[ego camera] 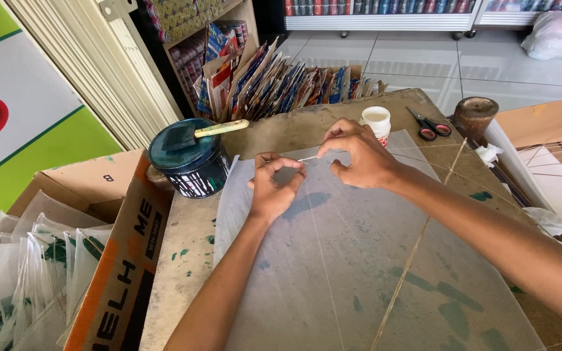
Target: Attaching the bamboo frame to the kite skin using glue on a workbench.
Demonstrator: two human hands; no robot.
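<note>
- Left hand (pixel 273 188) and right hand (pixel 358 156) each pinch an end of a thin white thread (pixel 308 158).
- Thread runs crosswise between the fingers, above the translucent sheet (pixel 359 260).

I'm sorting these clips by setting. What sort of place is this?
Probably a small kite-making workshop inside a shop: a translucent paper sheet with thin sticks on a paint-stained worktable, a paint tin, scissors, stocked shelves behind.
</note>
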